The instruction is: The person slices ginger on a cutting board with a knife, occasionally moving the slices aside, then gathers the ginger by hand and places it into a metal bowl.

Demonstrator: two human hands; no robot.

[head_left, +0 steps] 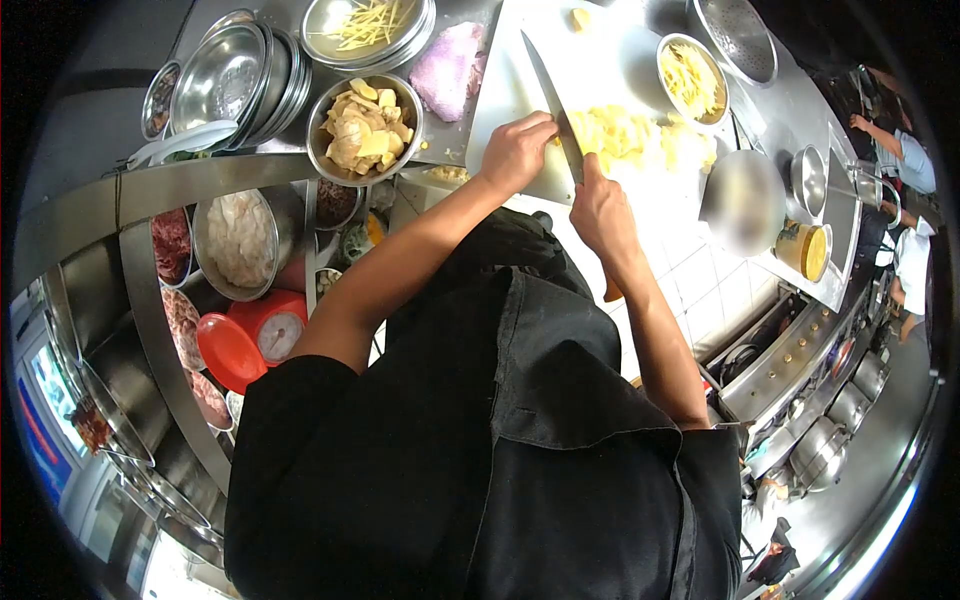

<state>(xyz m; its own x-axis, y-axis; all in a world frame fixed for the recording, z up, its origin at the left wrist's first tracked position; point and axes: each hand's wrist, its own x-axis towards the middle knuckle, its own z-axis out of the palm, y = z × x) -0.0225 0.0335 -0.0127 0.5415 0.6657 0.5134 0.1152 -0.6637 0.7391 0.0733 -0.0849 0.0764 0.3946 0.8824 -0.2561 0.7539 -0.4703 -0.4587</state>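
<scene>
A long knife [548,88] lies across the near part of a white cutting board [510,95], its blade pointing away from me. My right hand [603,207] is closed round its handle. To the left of the blade, my left hand [518,153] has its fingers bent together near the blade; what they hold, if anything, is hidden. Thin yellow slices [625,138] are spread on the board to the right of the knife. One small yellow piece [580,18] lies near the far edge.
Left of the board stand a bowl of peeled chunks [362,135], a bowl of yellow strips [365,25], and a purple bag [447,75]. Another bowl of strips [690,82] and a colander [737,38] are at the right. Other people [905,155] stand far right.
</scene>
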